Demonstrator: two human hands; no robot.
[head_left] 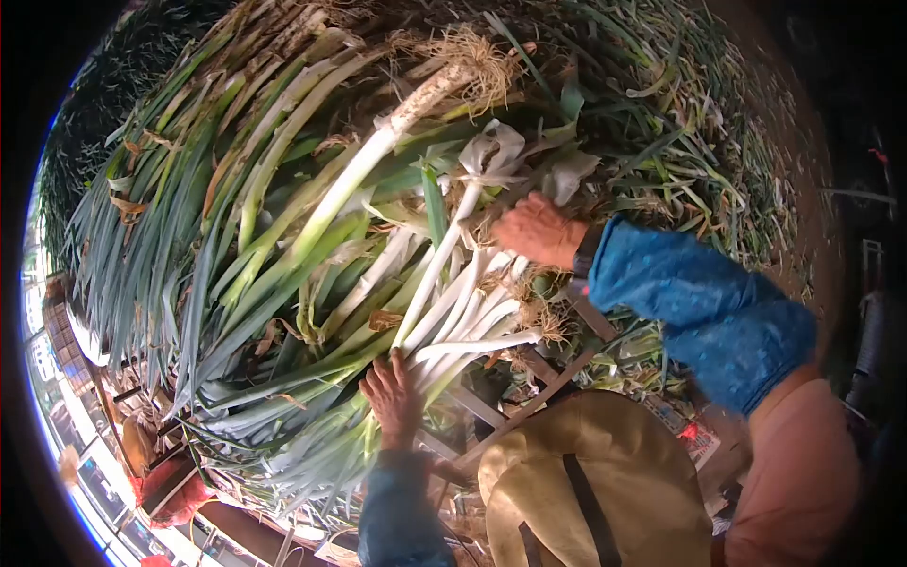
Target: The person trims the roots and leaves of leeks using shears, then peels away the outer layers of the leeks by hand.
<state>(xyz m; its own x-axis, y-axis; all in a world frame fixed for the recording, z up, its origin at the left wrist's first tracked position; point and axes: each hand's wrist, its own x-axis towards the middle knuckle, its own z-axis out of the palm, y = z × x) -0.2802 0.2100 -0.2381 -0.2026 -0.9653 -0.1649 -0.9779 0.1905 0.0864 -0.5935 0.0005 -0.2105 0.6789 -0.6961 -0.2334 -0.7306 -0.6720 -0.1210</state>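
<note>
A pale peeled leek slants across the pile, its lower stalk under the thumb and bent fingers of my left hand, which is closed on it. Loose whitish skin hangs at its upper end. Close by that end is my right hand, fingers curled together; what they pinch, if anything, is hidden. Several white leeks with roots lie fanned between my hands. Beyond them, a thicker leek with soil on its shaft and bushy roots rests on the heap.
A large heap of unpeeled leeks with long green leaves fills the left and back. Leaf scraps cover the ground at the right. A wooden frame shows beneath the leeks, beside a tan apron over my lap. A red bag is at lower left.
</note>
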